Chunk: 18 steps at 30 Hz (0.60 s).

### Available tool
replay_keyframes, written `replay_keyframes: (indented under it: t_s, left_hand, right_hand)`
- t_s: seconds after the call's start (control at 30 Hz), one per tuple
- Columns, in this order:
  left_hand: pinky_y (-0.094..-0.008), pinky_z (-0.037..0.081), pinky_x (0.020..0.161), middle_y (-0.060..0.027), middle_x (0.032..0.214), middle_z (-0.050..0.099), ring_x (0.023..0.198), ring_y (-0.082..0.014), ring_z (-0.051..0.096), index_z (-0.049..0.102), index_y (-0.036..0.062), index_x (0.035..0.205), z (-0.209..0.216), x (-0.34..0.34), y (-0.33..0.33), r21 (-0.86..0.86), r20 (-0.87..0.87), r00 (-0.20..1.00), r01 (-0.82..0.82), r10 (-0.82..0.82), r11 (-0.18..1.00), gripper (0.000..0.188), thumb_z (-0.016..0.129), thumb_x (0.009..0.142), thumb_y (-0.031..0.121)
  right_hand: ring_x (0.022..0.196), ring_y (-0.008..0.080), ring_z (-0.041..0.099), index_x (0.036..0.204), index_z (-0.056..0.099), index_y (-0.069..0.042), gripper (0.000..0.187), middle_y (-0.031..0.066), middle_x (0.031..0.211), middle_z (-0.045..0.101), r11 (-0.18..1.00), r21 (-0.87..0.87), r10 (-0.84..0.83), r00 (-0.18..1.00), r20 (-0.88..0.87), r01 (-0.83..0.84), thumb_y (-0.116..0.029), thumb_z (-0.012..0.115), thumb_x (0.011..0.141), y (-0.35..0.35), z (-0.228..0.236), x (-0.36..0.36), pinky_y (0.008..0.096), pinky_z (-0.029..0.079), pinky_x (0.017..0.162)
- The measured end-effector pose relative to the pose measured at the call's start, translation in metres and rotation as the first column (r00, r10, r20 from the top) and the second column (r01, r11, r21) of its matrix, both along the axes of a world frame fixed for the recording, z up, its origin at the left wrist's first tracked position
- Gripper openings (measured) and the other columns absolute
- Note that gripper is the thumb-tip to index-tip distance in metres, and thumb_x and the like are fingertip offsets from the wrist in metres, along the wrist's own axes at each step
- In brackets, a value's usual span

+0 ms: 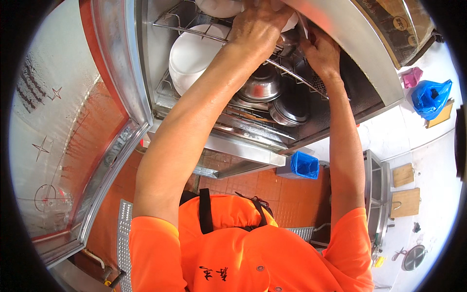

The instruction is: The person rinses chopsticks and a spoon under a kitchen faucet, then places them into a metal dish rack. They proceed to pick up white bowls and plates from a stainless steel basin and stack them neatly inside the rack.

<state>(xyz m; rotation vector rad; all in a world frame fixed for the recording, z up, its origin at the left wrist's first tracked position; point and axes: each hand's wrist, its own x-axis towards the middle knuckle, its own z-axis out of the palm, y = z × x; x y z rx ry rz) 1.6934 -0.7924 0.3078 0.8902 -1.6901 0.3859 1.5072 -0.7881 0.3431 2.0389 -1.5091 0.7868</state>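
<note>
Left hand point(260, 27): knuckles showing, fingers bending at the upper edge of the view, beside a white dish point(292, 22). Right hand point(322, 52): fingers curling near the dish's right side. Grip: fingertips are running out of sight or behind other things, so whether either hand is clamping on the dish cannot be told. White dish: sitting between the hands, above the front rail of a wire rack point(293, 74). White vessel point(218, 7): lying left of the left hand, partly cropped. Large white vessel point(194, 56): standing lower, partly behind the left forearm. Steel pot point(260, 90) and dark-topped steel pot point(290, 109): sitting side by side below the rail. Steel cabinet point(243, 152): enclosing all these. Glazed door point(53, 121): standing open at left. Blue-lined bin point(305, 165): standing on orange tiles point(262, 190). Blue bag point(430, 100): hanging at right. Orange shirt point(228, 258): filling the lower edge.
</note>
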Motion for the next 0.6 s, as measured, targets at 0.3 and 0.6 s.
replay_keyframes:
  t_s: [0.3,0.6]
  left_hand:
    - [-0.0468,0.045,0.092,-0.0256,0.133,0.037,0.118,-0.043,0.042,0.043,0.0107,0.13,-0.001,-0.001,-0.003,0.018,0.056,0.996,0.068,-0.069,0.998,0.064,0.069,0.072,0.015]
    - [-0.0448,0.036,0.101,-0.0255,0.127,0.045,0.121,-0.0408,0.039,0.043,0.0005,0.126,0.0,0.006,-0.015,0.023,0.013,0.974,0.228,-0.228,0.973,0.063,0.07,0.07,0.011]
  right_hand:
    - [0.087,0.0298,0.061,0.106,0.062,-0.007,0.032,0.0119,0.09,0.065,0.996,-0.085,0.017,0.999,-0.051,-0.021,-0.023,0.059,0.079,0.001,0.0,0.002,0.0396,0.046,0.081]
    - [0.088,0.0298,0.062,0.115,0.059,-0.008,0.036,0.0138,0.095,0.066,1.0,-0.023,0.003,1.0,-0.018,-0.003,-0.019,0.059,0.08,0.001,0.0,0.0,0.0381,0.047,0.08]
